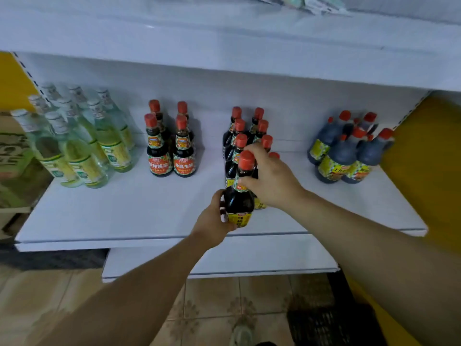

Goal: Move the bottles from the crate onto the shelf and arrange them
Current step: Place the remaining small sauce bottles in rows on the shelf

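Observation:
A dark sauce bottle [240, 199] with a red cap and yellow label stands at the front of a double row of like bottles [239, 136] on the white shelf [124, 216]. My left hand [214, 218] wraps its lower body from the left. My right hand [268, 176] grips its neck from the right, just under the cap. A dark crate [324, 325] lies on the floor at the lower right, its inside not visible.
Clear green-labelled bottles [74, 141] crowd the shelf's left end. Several dark bottles with red-orange labels [171, 146] stand left of centre, and squat handled jugs [349, 151] at the right. A lower shelf [224, 263] juts out below. Yellow side panels flank the unit; cardboard boxes [12, 151] sit far left.

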The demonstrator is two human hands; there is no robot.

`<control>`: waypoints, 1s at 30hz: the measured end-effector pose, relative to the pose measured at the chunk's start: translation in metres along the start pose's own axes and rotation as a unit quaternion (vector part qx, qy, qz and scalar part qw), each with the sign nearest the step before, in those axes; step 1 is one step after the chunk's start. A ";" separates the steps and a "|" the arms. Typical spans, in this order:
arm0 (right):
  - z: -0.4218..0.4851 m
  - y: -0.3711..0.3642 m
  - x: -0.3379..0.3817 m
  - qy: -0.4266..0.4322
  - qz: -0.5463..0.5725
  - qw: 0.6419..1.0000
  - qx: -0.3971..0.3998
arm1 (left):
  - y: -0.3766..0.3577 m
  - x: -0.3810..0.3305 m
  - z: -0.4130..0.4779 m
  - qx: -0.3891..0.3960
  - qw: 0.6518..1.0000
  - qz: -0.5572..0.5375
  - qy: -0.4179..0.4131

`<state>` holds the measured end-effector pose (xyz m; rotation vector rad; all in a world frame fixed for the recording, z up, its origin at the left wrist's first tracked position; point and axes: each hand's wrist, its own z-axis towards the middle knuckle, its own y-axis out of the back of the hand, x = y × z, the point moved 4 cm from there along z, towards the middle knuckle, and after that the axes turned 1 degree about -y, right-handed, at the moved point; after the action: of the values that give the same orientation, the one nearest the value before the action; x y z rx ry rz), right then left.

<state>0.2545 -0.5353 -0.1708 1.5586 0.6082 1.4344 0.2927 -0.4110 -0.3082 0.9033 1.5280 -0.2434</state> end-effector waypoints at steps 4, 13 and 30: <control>0.019 -0.018 -0.022 0.026 -0.059 0.998 -0.007 | -0.010 0.020 0.024 -0.016 0.999 0.021 0.026; 0.033 -0.034 -0.045 0.050 -0.157 0.985 -0.040 | -0.023 0.047 0.058 -0.017 0.998 0.046 0.050; 0.060 -0.050 -0.065 0.036 -0.234 0.970 -0.053 | -0.029 0.050 0.103 -0.030 0.991 0.119 0.061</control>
<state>0.3091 -0.5835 -0.2416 1.1827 0.8635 1.1428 0.3551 -0.4760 -0.3849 1.0579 1.5145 0.0318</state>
